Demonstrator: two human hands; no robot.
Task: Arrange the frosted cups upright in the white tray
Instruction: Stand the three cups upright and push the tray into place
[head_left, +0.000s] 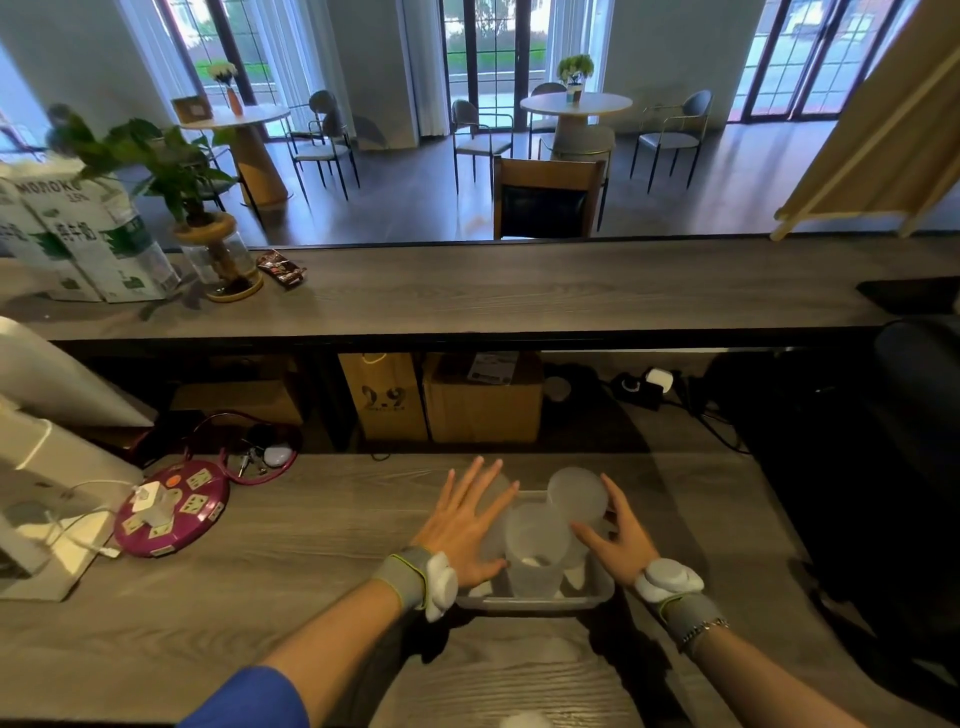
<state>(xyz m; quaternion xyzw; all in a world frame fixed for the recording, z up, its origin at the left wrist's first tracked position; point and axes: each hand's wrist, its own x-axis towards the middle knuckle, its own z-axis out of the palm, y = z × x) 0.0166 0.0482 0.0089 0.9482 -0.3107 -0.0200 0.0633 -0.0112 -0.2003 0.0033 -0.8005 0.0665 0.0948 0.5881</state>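
Grey wood-grain counter (291, 582) fills the near foreground, and a white tray (535, 603) is seen resting on it close to the near edge. Frosted cups (535, 551) are gathered inside the tray: the nearest one stands upright with its open mouth up, and another (577, 493) sits behind it toward the right (how many more are hidden by the hands cannot be told). The left hand (467, 525) is spread flat with fingers splayed over the tray's left side, grasping nothing. The right hand (621, 535) is likewise loose and open, its fingers laid against the right-hand cups without closing on them. Grey wristbands with white devices are worn on both wrists. Further left on the counter, a round magenta power strip (171, 506) is found. Beyond, cardboard boxes (483, 397) are stored beneath a raised bar shelf (519, 291), on which a potted plant (218, 249) is placed. Café tables and chairs are visible farthest back.
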